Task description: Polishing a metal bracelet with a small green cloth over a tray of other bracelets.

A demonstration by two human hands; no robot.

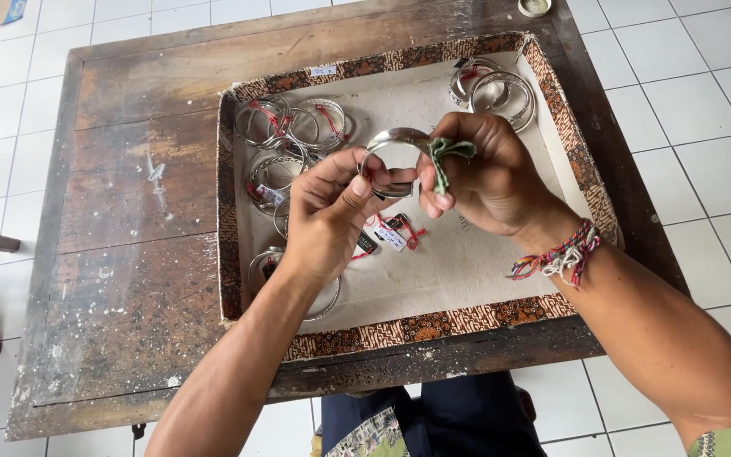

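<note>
Here the silver bangle sits pinched between left hand and right hand.

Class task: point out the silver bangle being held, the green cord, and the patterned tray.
silver bangle [392,137], head view, top of its curve.
green cord [443,155], head view, its knot.
patterned tray [433,324], head view, near rim.

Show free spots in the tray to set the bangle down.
Bare lining in the tray sits right of the tagged labels, out to the right wall, below the top-right bangles. The left side is crowded with bangles. The left tabletop is also bare.
</note>
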